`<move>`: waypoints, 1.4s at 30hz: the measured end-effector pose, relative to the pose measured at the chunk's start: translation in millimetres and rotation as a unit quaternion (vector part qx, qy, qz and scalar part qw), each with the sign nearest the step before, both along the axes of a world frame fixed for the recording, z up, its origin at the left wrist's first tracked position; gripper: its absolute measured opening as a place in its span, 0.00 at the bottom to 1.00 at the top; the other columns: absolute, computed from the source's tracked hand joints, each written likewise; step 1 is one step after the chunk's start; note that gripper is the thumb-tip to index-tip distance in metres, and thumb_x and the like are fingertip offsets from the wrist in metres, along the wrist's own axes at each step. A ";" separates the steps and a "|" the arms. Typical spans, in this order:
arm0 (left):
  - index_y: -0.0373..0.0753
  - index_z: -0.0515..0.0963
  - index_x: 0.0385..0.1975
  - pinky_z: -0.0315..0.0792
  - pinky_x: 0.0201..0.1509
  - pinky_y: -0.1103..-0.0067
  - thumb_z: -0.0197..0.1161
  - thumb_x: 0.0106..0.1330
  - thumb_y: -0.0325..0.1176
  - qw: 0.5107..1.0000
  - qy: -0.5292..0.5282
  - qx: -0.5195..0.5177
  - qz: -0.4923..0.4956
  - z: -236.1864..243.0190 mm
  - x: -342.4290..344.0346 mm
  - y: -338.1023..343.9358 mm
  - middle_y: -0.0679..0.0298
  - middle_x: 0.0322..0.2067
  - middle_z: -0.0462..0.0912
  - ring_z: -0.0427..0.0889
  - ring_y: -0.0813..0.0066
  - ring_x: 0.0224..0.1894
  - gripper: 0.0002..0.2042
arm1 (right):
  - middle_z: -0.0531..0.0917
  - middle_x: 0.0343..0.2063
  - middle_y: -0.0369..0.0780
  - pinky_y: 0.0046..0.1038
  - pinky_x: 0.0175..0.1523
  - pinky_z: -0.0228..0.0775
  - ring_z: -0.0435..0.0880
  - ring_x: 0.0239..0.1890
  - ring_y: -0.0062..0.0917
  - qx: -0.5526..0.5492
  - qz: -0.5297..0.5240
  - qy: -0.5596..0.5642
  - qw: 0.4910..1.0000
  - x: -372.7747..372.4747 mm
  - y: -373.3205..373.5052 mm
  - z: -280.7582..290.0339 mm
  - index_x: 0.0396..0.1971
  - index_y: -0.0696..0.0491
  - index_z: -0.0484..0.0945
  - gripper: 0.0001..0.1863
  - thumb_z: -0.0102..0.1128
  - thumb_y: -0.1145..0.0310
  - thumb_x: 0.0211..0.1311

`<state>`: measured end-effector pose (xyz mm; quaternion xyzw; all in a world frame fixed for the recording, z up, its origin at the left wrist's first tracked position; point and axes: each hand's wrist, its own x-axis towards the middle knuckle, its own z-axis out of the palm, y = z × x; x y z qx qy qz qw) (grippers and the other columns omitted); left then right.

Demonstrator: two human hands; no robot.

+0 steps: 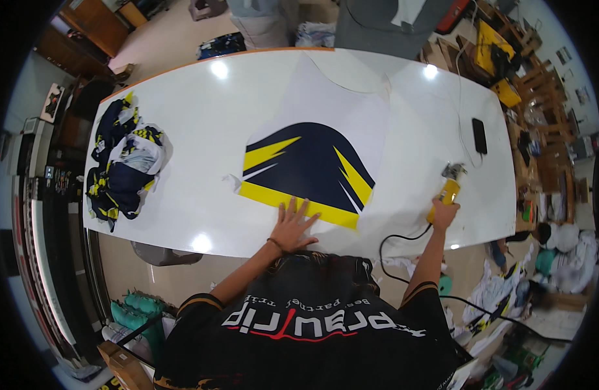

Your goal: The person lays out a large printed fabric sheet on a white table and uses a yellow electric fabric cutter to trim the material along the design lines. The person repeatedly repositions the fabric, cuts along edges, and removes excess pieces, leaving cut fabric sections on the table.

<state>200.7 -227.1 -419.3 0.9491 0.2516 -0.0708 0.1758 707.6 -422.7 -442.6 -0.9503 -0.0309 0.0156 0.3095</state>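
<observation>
A printed fabric panel (pixel 306 169) lies on the white table, navy with yellow and white flashes and a yellow band along its near edge. White cloth (pixel 325 97) extends beyond its curved far edge. My left hand (pixel 294 224) rests on the yellow band, fingers spread and nothing held. Off to the right, my right hand (pixel 445 212) is wrapped round the yellow body of a corded electric cloth cutter (pixel 449 190). The cutter's metal head (pixel 453 171) points away from me, apart from the panel. Its black cord (pixel 394 237) loops over the table's near edge.
Crumpled navy, yellow and white fabric (pixel 127 162) is heaped at the table's left end. A black phone (pixel 479 135) with a white cable (pixel 461 97) lies at the right. Grey chairs (pixel 390 32) stand beyond the far edge. More fabric (pixel 501 289) is piled below on the right.
</observation>
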 end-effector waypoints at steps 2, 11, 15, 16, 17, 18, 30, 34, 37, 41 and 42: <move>0.59 0.59 0.78 0.36 0.76 0.34 0.58 0.68 0.64 0.997 -0.051 -0.020 0.048 -5.7 -14.0 -4.0 0.48 0.80 0.42 0.37 0.32 0.80 0.39 | 0.83 0.44 0.53 0.39 0.52 0.78 0.85 0.44 0.42 0.000 0.046 0.042 0.998 -28.6 -9.1 7.8 0.51 0.63 0.67 0.40 0.80 0.60 0.41; 0.46 0.64 0.75 0.41 0.79 0.46 0.59 0.72 0.55 0.955 -0.066 0.089 0.274 -23.2 -108.7 48.6 0.46 0.78 0.52 0.47 0.41 0.80 0.35 | 0.83 0.40 0.55 0.42 0.49 0.79 0.86 0.44 0.48 -0.007 0.159 0.177 0.971 -171.9 -46.2 59.6 0.52 0.59 0.66 0.38 0.77 0.65 0.42; 0.46 0.63 0.75 0.41 0.80 0.47 0.58 0.72 0.56 0.952 -0.043 0.106 0.284 -19.9 -140.2 76.3 0.46 0.78 0.52 0.48 0.43 0.80 0.35 | 0.84 0.40 0.55 0.46 0.50 0.77 0.85 0.45 0.54 -0.036 0.210 0.111 0.971 -227.2 -63.8 81.0 0.55 0.57 0.68 0.38 0.75 0.67 0.40; 0.46 0.63 0.75 0.41 0.80 0.48 0.58 0.72 0.55 0.952 -0.039 0.107 0.286 -18.7 -145.7 81.1 0.46 0.78 0.52 0.48 0.43 0.80 0.35 | 0.84 0.41 0.54 0.46 0.51 0.76 0.84 0.46 0.54 -0.044 0.216 0.116 0.969 -240.1 -69.2 84.8 0.55 0.57 0.69 0.37 0.75 0.68 0.40; 0.46 0.63 0.75 0.41 0.80 0.48 0.58 0.72 0.55 0.949 -0.039 0.118 0.291 -18.9 -147.7 84.1 0.46 0.78 0.52 0.47 0.43 0.80 0.35 | 0.84 0.42 0.54 0.46 0.52 0.76 0.84 0.47 0.54 -0.052 0.222 0.121 0.966 -252.7 -73.2 87.8 0.55 0.58 0.70 0.37 0.74 0.68 0.40; 0.45 0.63 0.76 0.41 0.81 0.49 0.59 0.71 0.54 0.949 -0.046 0.116 0.289 -19.5 -148.2 85.4 0.45 0.78 0.51 0.47 0.43 0.80 0.36 | 0.83 0.42 0.54 0.47 0.52 0.75 0.83 0.47 0.55 -0.064 0.222 0.134 0.964 -265.8 -76.6 90.8 0.55 0.58 0.71 0.36 0.73 0.69 0.41; 0.47 0.70 0.72 0.47 0.80 0.53 0.61 0.69 0.53 0.939 -0.098 0.136 0.302 -12.7 -146.7 83.6 0.45 0.75 0.55 0.52 0.42 0.77 0.33 | 0.85 0.47 0.53 0.51 0.50 0.76 0.84 0.48 0.56 -0.133 0.228 0.178 0.948 -343.8 -79.8 121.5 0.66 0.49 0.64 0.42 0.74 0.64 0.50; 0.48 0.72 0.71 0.49 0.79 0.54 0.62 0.69 0.52 0.938 -0.098 0.147 0.298 -11.5 -146.5 83.1 0.47 0.75 0.57 0.53 0.43 0.76 0.31 | 0.85 0.46 0.54 0.51 0.49 0.76 0.84 0.47 0.56 -0.149 0.243 0.157 0.945 -350.8 -76.7 122.0 0.66 0.48 0.64 0.42 0.73 0.64 0.50; 0.49 0.72 0.71 0.50 0.79 0.54 0.62 0.69 0.52 0.938 -0.101 0.153 0.296 -11.7 -146.7 83.0 0.48 0.75 0.57 0.54 0.44 0.76 0.31 | 0.85 0.44 0.54 0.51 0.49 0.76 0.84 0.47 0.57 -0.152 0.246 0.171 0.942 -348.4 -72.6 119.5 0.66 0.48 0.64 0.41 0.73 0.64 0.50; 0.50 0.73 0.70 0.50 0.79 0.54 0.63 0.69 0.52 0.936 -0.101 0.142 0.304 -10.0 -146.4 83.3 0.48 0.75 0.57 0.53 0.44 0.76 0.30 | 0.85 0.39 0.55 0.53 0.45 0.76 0.84 0.44 0.59 -0.146 0.243 0.163 0.945 -346.5 -63.4 108.8 0.66 0.47 0.62 0.43 0.74 0.61 0.50; 0.50 0.73 0.70 0.50 0.79 0.54 0.63 0.69 0.52 0.937 -0.095 0.139 0.305 -9.6 -145.8 83.6 0.48 0.75 0.57 0.53 0.44 0.76 0.31 | 0.85 0.39 0.55 0.53 0.45 0.76 0.84 0.43 0.59 -0.150 0.244 0.161 0.945 -346.0 -61.5 106.4 0.65 0.47 0.61 0.42 0.73 0.61 0.50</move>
